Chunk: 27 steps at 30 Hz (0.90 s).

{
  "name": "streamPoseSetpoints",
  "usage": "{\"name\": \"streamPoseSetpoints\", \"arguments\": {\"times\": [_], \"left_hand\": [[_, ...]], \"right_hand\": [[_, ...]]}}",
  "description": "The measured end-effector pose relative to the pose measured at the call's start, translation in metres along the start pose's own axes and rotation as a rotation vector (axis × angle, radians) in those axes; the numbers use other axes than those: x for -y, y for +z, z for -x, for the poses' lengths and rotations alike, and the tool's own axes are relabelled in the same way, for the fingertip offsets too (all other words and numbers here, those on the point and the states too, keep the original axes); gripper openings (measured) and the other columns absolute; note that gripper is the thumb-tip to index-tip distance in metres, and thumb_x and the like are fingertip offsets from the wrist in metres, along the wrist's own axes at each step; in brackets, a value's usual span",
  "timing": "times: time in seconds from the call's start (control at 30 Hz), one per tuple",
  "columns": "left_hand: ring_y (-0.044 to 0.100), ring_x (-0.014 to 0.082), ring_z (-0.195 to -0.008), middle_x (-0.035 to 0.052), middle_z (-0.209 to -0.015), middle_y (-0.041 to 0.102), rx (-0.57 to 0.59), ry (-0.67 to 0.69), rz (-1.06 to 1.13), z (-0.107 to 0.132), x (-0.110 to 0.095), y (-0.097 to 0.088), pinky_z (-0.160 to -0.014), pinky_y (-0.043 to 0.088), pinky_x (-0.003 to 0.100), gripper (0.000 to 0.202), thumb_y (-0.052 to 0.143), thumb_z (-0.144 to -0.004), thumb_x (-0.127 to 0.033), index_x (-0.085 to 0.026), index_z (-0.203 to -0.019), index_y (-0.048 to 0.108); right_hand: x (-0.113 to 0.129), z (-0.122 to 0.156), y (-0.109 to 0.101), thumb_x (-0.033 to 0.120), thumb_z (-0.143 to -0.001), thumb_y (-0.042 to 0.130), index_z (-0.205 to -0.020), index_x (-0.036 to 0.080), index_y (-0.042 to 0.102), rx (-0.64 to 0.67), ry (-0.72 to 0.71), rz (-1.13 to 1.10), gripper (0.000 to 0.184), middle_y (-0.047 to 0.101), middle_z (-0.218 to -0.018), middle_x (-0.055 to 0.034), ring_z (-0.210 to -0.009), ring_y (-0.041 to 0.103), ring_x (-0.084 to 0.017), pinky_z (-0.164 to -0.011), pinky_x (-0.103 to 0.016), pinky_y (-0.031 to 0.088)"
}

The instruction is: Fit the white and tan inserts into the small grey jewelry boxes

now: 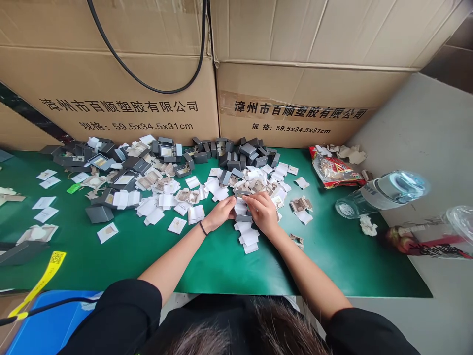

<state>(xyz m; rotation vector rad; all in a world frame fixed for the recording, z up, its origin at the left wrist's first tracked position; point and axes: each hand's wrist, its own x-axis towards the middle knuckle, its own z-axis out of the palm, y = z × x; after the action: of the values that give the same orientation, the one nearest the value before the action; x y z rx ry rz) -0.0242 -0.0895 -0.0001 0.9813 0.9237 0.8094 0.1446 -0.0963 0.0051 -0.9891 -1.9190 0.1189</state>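
Note:
Between my hands is a small dark grey box (243, 217), opened up, with something pale inside. My left hand (220, 213) is closed on the box's left side. The fingers of my right hand (263, 211) are curled at the box's upper right edge; the fingertips are partly hidden. Below the box a short column of white cards (250, 239) lies overlapped on the green table. Just beyond my hands spreads a heap of white cards and beige folded inserts (258, 180). Behind that heap, several closed grey boxes (248, 150) are piled up.
More open grey boxes (135, 165) and loose cards cover the left side of the green table (207, 256). On the right are a red snack bag (334, 167), a clear bottle (380, 193) and a plastic cup (439, 236). Large cardboard cartons (148, 74) stand along the back.

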Motion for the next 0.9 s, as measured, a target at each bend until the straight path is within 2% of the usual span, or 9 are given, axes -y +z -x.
{"name": "streamPoseSetpoints", "arguments": {"times": [0.1,0.3,0.47,0.63,0.73,0.9], "left_hand": [[0.045,0.0084,-0.057,-0.0034,-0.065,0.046,-0.007,-0.016,0.009,0.0,0.0,0.0,-0.055,0.04,0.023,0.04,0.054,-0.077,-0.056,-0.016,-0.078,0.048],[0.048,0.008,-0.059,-0.0033,-0.066,0.047,-0.01,-0.021,0.013,0.0,0.001,-0.001,-0.059,0.044,0.023,0.04,0.055,-0.076,-0.055,-0.016,-0.079,0.049],[0.049,0.0095,-0.063,-0.0028,-0.069,0.05,0.02,0.006,0.078,0.001,-0.002,0.0,-0.062,0.045,0.025,0.038,0.056,-0.077,-0.052,-0.016,-0.091,0.055],[0.056,0.0122,-0.068,0.001,-0.077,0.059,0.062,0.031,0.152,0.004,-0.008,0.004,-0.065,0.046,0.025,0.036,0.06,-0.079,-0.041,-0.016,-0.103,0.058],[0.062,0.0164,-0.076,0.0053,-0.088,0.064,0.09,0.027,0.218,0.005,-0.01,0.004,-0.071,0.048,0.03,0.041,0.06,-0.08,-0.036,-0.016,-0.115,0.054],[0.065,0.0207,-0.078,0.0087,-0.089,0.067,0.133,-0.006,0.261,0.004,-0.011,-0.002,-0.073,0.05,0.036,0.044,0.058,-0.081,-0.033,-0.017,-0.121,0.05]], "right_hand": [[0.0,-0.001,-0.001,0.019,-0.088,0.048,-0.097,0.022,0.068,-0.028,-0.004,-0.02,0.021,0.069,-0.085,-0.0053,-0.077,0.056,-0.018,-0.068,-0.033,0.051],[-0.002,-0.002,-0.002,0.022,-0.09,0.046,-0.101,0.023,0.067,0.05,0.028,0.006,0.023,0.069,-0.087,-0.0054,-0.08,0.056,-0.019,-0.069,-0.034,0.051],[-0.003,0.001,0.0,0.017,-0.088,0.047,-0.109,0.026,0.064,0.063,-0.043,0.102,0.028,0.066,-0.098,-0.0064,-0.093,0.053,-0.021,-0.077,-0.036,0.049],[-0.007,0.004,0.003,0.013,-0.084,0.051,-0.114,0.029,0.061,0.037,-0.093,0.264,0.036,0.061,-0.108,-0.0082,-0.098,0.051,-0.023,-0.08,-0.04,0.047],[-0.009,0.004,0.002,0.013,-0.083,0.051,-0.122,0.03,0.056,0.086,-0.117,0.321,0.042,0.059,-0.115,-0.0079,-0.101,0.051,-0.024,-0.082,-0.04,0.045],[-0.003,-0.001,-0.001,0.02,-0.086,0.049,-0.128,0.031,0.05,0.192,-0.118,0.35,0.044,0.052,-0.131,-0.0056,-0.112,0.049,-0.026,-0.091,-0.045,0.039]]}}
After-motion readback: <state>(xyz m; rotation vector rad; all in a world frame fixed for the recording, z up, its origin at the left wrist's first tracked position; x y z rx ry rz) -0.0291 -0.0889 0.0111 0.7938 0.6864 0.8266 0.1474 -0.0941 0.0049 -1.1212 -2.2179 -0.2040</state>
